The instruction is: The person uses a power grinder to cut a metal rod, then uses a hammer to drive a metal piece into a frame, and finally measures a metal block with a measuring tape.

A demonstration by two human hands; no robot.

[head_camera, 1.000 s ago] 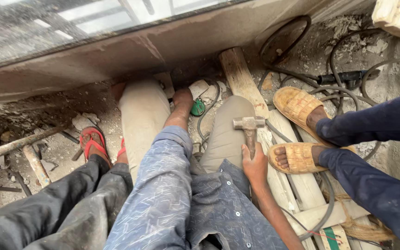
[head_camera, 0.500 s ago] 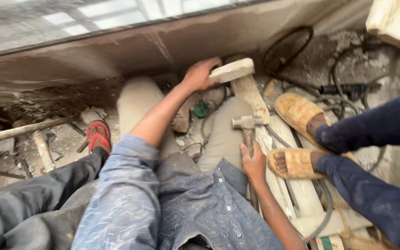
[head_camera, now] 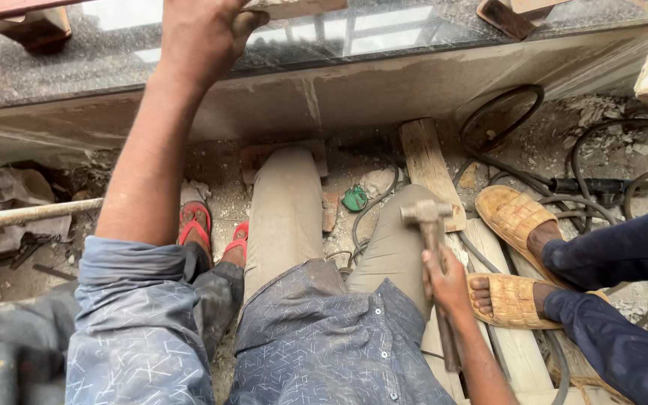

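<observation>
Two hands are at work: nearest, the right hand (head_camera: pixel 448 281) is closed around the handle of a hammer (head_camera: pixel 433 247), its metal head upright above the person's right knee. Just right of it, another person's feet in tan sandals (head_camera: pixel 515 259) rest on wooden planks (head_camera: pixel 429 169) among black cables (head_camera: pixel 564 180). Left of the knees are red sandals (head_camera: pixel 196 225) on the rubble-strewn floor. Farthest, the left hand (head_camera: pixel 200 30) is raised to the polished stone surface (head_camera: pixel 384 30), gripping a wooden block (head_camera: pixel 294 7) at its edge.
</observation>
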